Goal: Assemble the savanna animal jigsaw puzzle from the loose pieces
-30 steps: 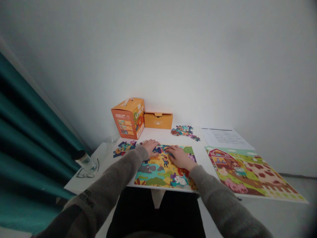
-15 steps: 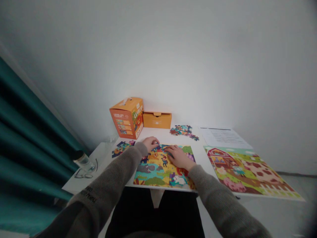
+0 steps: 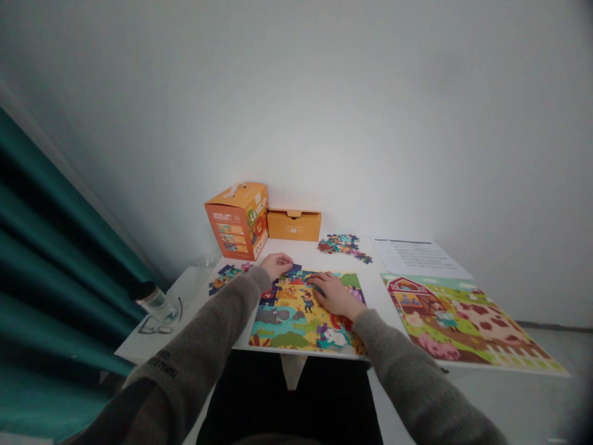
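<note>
Blue flat puzzle piece [image 3: 294, 270] by your left hand [image 3: 277, 265], can't tell if pinched; your right hand [image 3: 334, 295], thumb spread, touches the colourful animal picture [image 3: 296, 318].

We have left hand [image 3: 277, 265] at dark-blue puzzle piece [image 3: 295, 269], right hand [image 3: 334, 294] on animal jigsaw [image 3: 296, 326]; orange puzzle box [image 3: 238, 224] beyond.

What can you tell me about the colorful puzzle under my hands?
The puzzle lies flat on the white table, close to its near edge. It looks like printed cardboard, mostly yellow, with green and blue-green areas. A gray hippo shows at the left and a white animal at lower right. The right hand rests on its right half; the left hand is at its far left corner, beside a dark blue section. The hands and left sleeve hide parts.
</note>
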A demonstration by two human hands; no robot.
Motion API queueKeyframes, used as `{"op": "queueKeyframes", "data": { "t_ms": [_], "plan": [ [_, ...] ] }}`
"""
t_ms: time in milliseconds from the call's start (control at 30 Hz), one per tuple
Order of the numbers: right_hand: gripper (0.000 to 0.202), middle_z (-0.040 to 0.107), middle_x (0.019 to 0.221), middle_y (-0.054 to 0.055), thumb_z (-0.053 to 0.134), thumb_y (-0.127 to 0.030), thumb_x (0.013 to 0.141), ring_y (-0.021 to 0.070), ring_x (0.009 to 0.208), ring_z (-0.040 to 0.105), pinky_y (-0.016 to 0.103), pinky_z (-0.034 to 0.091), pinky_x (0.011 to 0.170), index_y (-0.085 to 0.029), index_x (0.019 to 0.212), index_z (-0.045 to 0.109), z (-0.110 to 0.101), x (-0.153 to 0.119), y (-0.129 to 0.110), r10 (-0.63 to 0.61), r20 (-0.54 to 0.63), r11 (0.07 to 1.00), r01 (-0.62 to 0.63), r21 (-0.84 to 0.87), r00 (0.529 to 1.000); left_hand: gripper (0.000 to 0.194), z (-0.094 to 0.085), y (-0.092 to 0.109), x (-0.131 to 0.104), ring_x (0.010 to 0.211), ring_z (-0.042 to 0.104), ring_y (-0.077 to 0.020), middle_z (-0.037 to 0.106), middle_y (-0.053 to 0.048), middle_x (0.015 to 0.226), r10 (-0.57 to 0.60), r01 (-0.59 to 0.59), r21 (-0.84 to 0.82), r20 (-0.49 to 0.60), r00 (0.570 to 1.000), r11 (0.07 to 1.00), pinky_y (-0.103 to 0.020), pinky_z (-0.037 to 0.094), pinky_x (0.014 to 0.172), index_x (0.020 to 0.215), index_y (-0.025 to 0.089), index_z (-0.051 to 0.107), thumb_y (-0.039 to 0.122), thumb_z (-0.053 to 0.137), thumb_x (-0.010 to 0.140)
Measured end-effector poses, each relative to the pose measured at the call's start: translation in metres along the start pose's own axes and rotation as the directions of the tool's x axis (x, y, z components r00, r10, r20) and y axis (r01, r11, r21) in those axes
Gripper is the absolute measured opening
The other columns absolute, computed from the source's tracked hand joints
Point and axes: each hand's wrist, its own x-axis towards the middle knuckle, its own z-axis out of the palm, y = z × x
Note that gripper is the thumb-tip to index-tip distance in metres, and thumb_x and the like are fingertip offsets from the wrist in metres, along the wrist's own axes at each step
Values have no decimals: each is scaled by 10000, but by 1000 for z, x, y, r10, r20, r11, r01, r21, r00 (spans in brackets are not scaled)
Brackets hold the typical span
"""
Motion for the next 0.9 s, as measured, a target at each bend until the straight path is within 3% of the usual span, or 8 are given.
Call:
{"op": "queueKeyframes", "data": {
  "t_ms": [300, 500, 900],
  "plan": [
    [390, 612, 1277, 107, 544, -170, 904, 255, 1159, 489, 432, 393, 1053, -196, 1285, 625, 2, 0, 1, -3, -4, 1000, 3, 7, 1000, 326, -7, -3, 2, 494, 599, -117, 679, -14, 596, -104, 103, -67, -21, 994, 992, -232, 472, 521, 819, 126, 707, 374, 850, 662],
    [378, 616, 1273, 105, 539, -168, 909, 256, 1163, 490, 417, 397, 1043, -190, 1276, 627, -2, 0, -4, 8, 9, 1000, -8, 3, 1000, 320, -10, 6, -4, 527, 629, -127, 673, -17, 602, -128, 125, -91, -31, 991, 988, -228, 480, 522, 804, 126, 702, 375, 851, 668],
    [381, 615, 1218, 117, 541, -186, 917, 250, 1140, 515, 411, 401, 1027, -199, 1292, 609, -8, 7, -4, 13, 35, 999, -12, -33, 999, 331, -3, 32, -31, 497, 572, -112, 614, 23, 543, 6, -2, -135, 32, 999, 991, -232, 455, 537, 843, 142, 665, 410, 798, 704]
  ]
}}
